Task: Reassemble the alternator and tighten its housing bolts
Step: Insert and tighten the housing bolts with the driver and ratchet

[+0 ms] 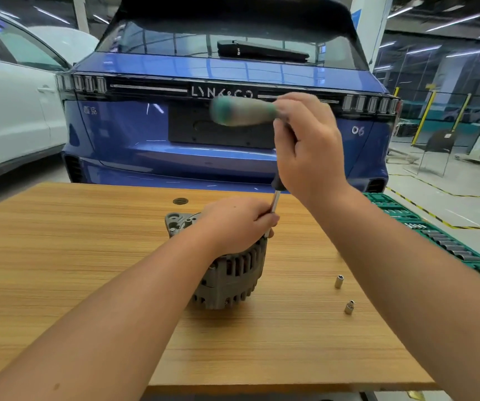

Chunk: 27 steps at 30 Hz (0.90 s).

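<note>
A grey finned alternator (pixel 233 273) stands on the wooden table (pixel 88 256), near its middle. My left hand (pixel 237 224) rests on top of it, fingers curled round the lower end of a steel extension shaft (pixel 274 202) at the housing's far right rim. My right hand (pixel 308 149) grips a T-handle driver above it. The handle's green and grey grip (pixel 241 111) sticks out to the left, blurred by motion. The shaft's tip and the bolt under it are hidden by my left fingers.
Two loose sockets (pixel 339 281) (pixel 349 307) lie on the table to the right of the alternator. A green socket tray (pixel 435 235) runs along the right edge. A blue car (pixel 218 68) stands just behind the table, a white car (pixel 10 111) at left.
</note>
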Each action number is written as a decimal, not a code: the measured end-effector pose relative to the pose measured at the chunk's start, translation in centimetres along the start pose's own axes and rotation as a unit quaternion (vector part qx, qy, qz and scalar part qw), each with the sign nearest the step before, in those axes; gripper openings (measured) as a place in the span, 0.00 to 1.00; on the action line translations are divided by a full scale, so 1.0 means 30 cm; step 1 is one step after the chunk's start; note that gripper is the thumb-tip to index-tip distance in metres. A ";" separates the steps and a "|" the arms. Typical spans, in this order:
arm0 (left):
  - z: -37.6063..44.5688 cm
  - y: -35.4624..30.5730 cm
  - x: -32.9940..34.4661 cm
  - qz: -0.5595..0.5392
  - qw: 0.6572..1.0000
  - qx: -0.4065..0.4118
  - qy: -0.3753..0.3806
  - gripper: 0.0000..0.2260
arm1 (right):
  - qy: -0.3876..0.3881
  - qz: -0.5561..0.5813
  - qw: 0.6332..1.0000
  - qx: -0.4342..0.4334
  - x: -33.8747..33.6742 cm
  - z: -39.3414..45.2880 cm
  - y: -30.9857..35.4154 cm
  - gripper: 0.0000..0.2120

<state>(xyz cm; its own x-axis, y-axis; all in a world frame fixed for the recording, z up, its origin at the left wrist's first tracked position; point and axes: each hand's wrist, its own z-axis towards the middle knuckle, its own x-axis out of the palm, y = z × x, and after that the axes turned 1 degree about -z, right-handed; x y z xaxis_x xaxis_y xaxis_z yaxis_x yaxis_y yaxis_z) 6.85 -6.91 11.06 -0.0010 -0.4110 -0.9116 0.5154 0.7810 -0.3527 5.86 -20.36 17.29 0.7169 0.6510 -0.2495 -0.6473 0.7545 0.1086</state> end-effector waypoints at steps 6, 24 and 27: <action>-0.012 -0.011 -0.005 -0.004 1.000 -0.008 -0.005 0.10 | 0.151 -0.033 0.988 -0.006 -0.024 0.041 0.017 0.20; -0.014 0.002 -0.001 -0.013 1.000 0.002 0.004 0.11 | 0.379 0.009 0.854 0.356 -0.069 0.266 0.089 0.09; -0.012 0.001 -0.004 -0.013 1.000 0.006 0.005 0.10 | 0.281 0.313 0.717 0.556 -0.092 0.237 0.074 0.05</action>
<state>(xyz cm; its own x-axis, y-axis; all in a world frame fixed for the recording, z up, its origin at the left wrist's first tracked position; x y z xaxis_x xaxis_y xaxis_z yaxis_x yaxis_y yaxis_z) 6.55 -6.66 11.07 -0.0238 -0.4261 -0.9044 0.5247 0.7647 -0.3741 4.27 -19.88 25.05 -0.0440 0.9904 -0.1313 0.0331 0.1328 0.9906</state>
